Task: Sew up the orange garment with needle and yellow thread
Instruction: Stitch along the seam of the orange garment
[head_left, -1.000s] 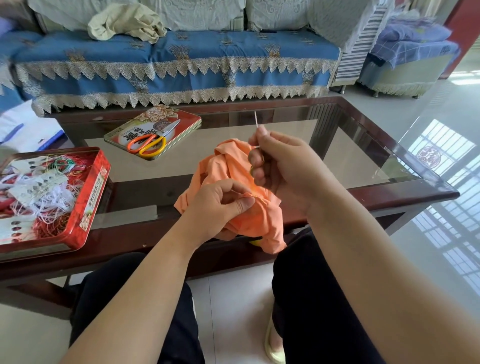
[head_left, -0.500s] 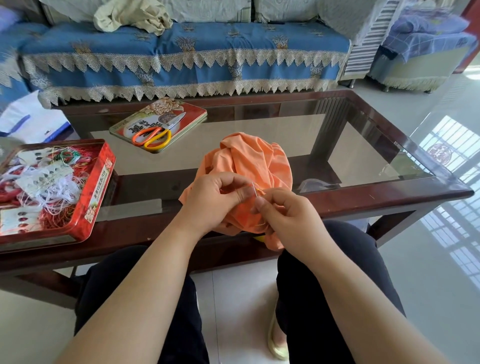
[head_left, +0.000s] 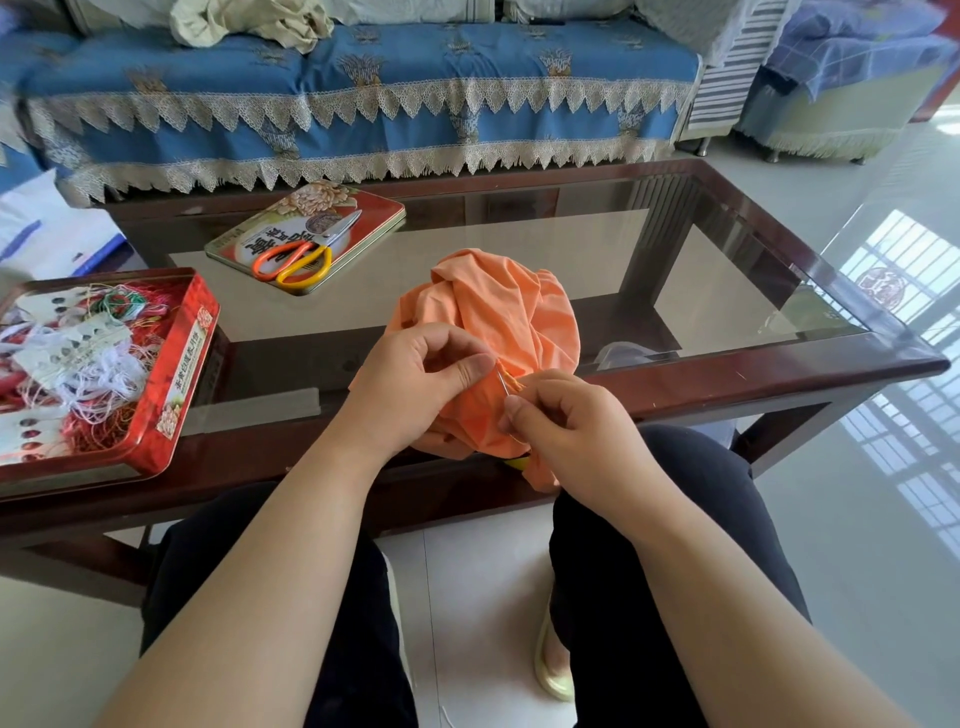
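Observation:
The orange garment lies bunched on the near edge of the glass table, part of it hanging over toward my lap. My left hand pinches a fold of the cloth between thumb and fingers. My right hand pinches the needle, whose tip points into the fold right beside my left thumb. A short bit of yellow thread shows at the needle; the rest of the thread is hidden.
A red tin of tangled threads sits at the table's left edge. Orange and yellow scissors lie on a tin lid farther back. The table's wooden frame runs in front of my knees. A blue sofa stands behind.
My right hand came down from its raised position above the garment and brought the needle to the fold at my left thumb. The left hand keeps its grip on the cloth.

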